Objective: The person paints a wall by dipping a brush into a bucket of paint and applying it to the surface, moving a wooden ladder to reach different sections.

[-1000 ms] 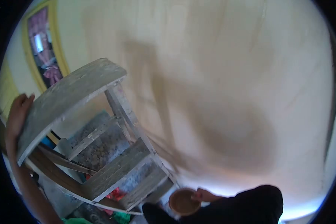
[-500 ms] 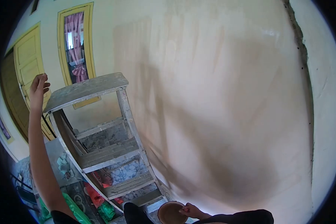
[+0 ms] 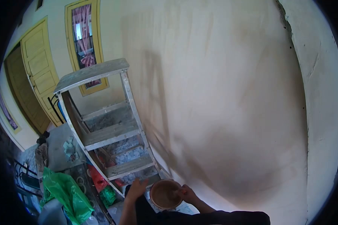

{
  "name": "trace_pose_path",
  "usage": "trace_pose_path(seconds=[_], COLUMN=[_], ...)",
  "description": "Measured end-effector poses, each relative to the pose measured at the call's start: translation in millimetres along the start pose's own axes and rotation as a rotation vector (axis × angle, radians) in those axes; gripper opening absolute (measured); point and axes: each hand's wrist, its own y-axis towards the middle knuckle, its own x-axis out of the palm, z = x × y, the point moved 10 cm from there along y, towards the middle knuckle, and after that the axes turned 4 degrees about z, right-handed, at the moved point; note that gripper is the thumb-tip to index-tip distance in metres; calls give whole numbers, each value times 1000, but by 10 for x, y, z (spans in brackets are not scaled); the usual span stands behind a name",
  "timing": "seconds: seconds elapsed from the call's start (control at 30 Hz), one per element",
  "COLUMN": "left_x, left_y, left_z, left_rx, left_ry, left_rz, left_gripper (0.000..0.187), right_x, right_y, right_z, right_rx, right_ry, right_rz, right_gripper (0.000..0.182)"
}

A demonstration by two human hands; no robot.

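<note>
A round brown-rimmed bowl [image 3: 164, 194] is low in the view, near the foot of the ladder. My right hand [image 3: 187, 194] is closed at its right edge, with something small and reddish at the fingers; what exactly it grips is too small to tell. Just left of the bowl, my left hand [image 3: 138, 187] is raised with its fingers apart and nothing in it. A paint-stained stepladder [image 3: 112, 135] stands in front of my hands, beside the smeared wall [image 3: 221, 101].
Green plastic [image 3: 65, 195] and a red bag [image 3: 97, 177] lie on the floor left of the ladder. A dark chair [image 3: 28, 182] stands at the far left. Behind are a yellow door [image 3: 39, 71] and a yellow-framed window [image 3: 98, 33]. A rough crack edge [image 3: 298, 63] runs down the right.
My left hand has come down from beside the ladder's top to near the bowl. The bowl and right hand appear higher and further left, and the view has shifted.
</note>
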Motion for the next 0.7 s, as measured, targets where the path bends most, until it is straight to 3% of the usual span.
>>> trace_pose_path(seconds=[0.1,0.17,0.23,0.3,0.43,0.5,0.53,0.6,0.63,0.7], left_x=[286,703,648,413,374,460,508,662,696,716], left_y=[-467,-657,-729,-746,-753,-649,-574,-459,-419,-310], left_z=[-39,-267,-168,210,437,384,389,248,256,278], left_rx=[-107,-284,-232,42,48,-7,8,-66,-47,-43], left_ry=[14,-456,-389,-228,-138,-162,-165,-90,-91,-5], left_rz=[-166,-349,-289,-134,-194,-191,-188,-225,-224,-200], left_gripper=[68,65,57,48,42,41,41,42,42,43], right_x=[-129,-143,-146,-156,-190,-478,-540,-602,-662,-637], right_y=[-97,-138,-198,-287,-377,-481,-503,-527,-499,-347], right_z=[-249,-297,-321,-333,-374,-751,-887,-1196,-1276,-1126], right_rx=[2,-12,-90,-120,-23,-288,-297,-310,-313,-58], right_ry=[135,72,162,152,150,-206,-210,-522,-526,-101], right_rz=[9,-22,-18,-22,-32,297,310,290,309,117], right_gripper=[22,21,20,19,22,23,23,25,25,26])
